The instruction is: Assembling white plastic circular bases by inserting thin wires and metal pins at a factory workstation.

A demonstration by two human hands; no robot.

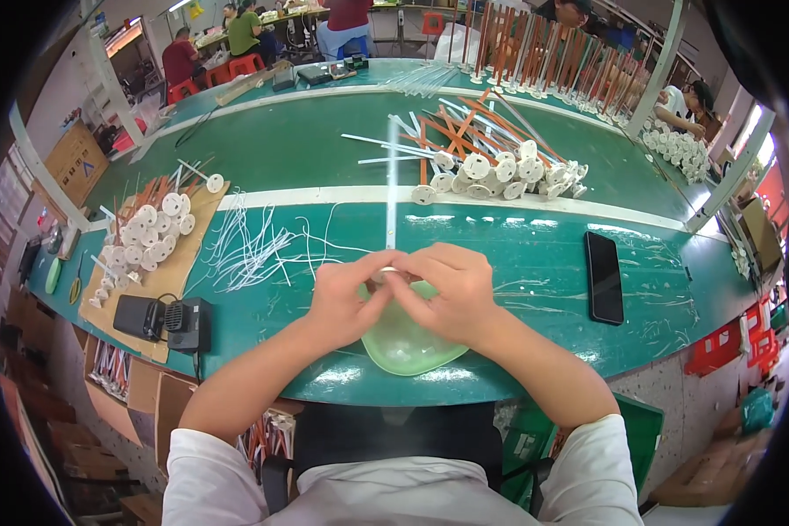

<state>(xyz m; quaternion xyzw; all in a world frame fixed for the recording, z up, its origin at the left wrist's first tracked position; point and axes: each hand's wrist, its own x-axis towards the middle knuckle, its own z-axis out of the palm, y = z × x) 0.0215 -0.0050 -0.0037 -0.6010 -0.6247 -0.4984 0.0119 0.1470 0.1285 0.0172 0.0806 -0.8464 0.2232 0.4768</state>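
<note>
My left hand point(344, 296) and my right hand point(454, 291) meet over a pale green bowl point(409, 355), with thumbs and forefingers pinched together. Between them they grip the near end of a long pale strip point(392, 197), which points away from me across the table. A small whitish part shows at the fingertips; the fingers hide most of it. Inside the bowl some contents seem to lie, too faint to make out.
Strips with white discs point(478, 167) lie heaped beyond my hands. More discs point(149, 232) lie on cardboard at left, near thin white wires point(245, 245) and a black device point(188, 324). A black phone point(604, 277) lies at right. Upright rods point(543, 61) and people are farther back.
</note>
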